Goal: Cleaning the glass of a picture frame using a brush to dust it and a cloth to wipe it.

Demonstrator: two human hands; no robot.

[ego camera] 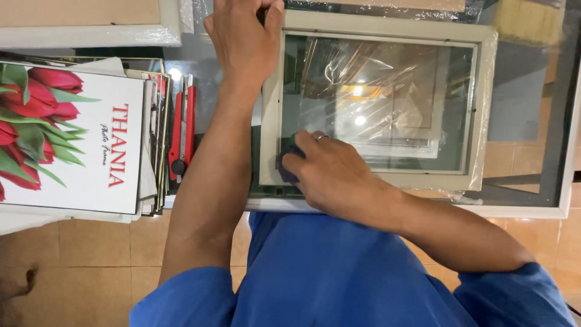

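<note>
A pale grey picture frame (484,109) with a glass pane lies flat on a glass-topped table, partly in clear plastic wrap. My left hand (245,42) presses down on the frame's far left corner, fingers curled over its edge. My right hand (330,172), a ring on one finger, rests on the pane's near left corner and grips a dark blue cloth (287,172) pressed against the glass. Most of the cloth is hidden under the hand.
A red utility knife (181,130) lies left of my left forearm. Beside it sits a stack of boxed frames (78,139) printed with red tulips. Another wrapped frame (91,27) lies at the far left, a brush (529,21) at the far right. The table's white rim (423,211) runs in front of me.
</note>
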